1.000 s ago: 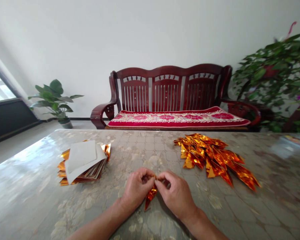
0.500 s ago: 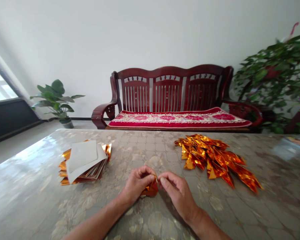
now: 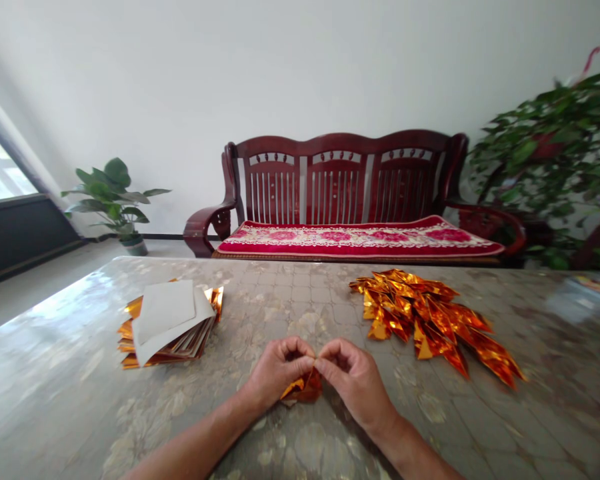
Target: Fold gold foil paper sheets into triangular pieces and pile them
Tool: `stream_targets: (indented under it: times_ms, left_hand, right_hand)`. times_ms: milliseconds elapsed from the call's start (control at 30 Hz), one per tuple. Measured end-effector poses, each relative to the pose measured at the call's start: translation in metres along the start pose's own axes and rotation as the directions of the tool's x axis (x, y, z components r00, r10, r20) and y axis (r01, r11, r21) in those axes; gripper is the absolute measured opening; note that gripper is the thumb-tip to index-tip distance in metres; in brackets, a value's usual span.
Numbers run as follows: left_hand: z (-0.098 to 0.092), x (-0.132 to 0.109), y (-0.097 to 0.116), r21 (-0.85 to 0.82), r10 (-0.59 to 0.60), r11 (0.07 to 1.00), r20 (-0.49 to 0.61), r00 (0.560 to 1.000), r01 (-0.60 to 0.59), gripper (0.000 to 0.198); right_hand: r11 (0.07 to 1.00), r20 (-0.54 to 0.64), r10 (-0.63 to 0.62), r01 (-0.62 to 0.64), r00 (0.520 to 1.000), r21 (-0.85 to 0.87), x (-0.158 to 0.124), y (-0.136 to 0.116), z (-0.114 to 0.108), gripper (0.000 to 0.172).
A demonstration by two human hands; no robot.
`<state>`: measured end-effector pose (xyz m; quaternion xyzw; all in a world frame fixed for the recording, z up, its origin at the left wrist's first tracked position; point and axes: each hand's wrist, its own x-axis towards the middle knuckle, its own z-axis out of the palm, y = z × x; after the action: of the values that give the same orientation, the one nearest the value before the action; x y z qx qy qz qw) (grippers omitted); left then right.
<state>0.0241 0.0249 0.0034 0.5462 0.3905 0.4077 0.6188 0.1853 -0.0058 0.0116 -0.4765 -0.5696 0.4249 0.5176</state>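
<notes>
My left hand (image 3: 283, 367) pinches the upper edge of a folded sheet of orange-gold foil paper (image 3: 307, 388) above the table. Against it, fingertip to fingertip, my right hand (image 3: 353, 377) is closed in a pinch at the same edge. The fingers cover the part of the foil between them. Off to the left lies a loose stack of foil sheets (image 3: 177, 333), pale backing up on top, gold edges poking out. A pile of folded orange-gold foil pieces (image 3: 430, 313), pointed in shape, spreads over the table to the right.
The table (image 3: 260, 300) has a glossy, patterned cover. Behind its far edge stands a dark red wooden bench (image 3: 333, 180) with a red floral cushion (image 3: 335, 238). A clear plastic bag (image 3: 580, 300) lies at the right edge. Potted plants (image 3: 113, 193) flank the bench.
My right hand has moved slightly left, so the fingertips of both hands now meet at the foil's top edge. The foil has shifted a little to the right.
</notes>
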Motion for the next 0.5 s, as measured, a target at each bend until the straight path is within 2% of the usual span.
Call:
stream_targets:
  times_ms: [267, 500]
  left_hand:
    - [-0.0038, 0.0026, -0.0036, 0.028, -0.039, 0.999, -0.045, 0.998, 0.041, 0.035]
    - [-0.0044, 0.0018, -0.0028, 0.142, -0.014, 0.99, -0.06, 0.998, 0.023, 0.024]
  right_hand:
    - [0.998, 0.002, 0.061, -0.061, 0.998, -0.003, 0.0017, 0.0004, 0.0005, 0.015]
    - [0.993, 0.009, 0.118, -0.118, 0.993, -0.016, 0.0025, 0.0015, 0.0003, 0.015]
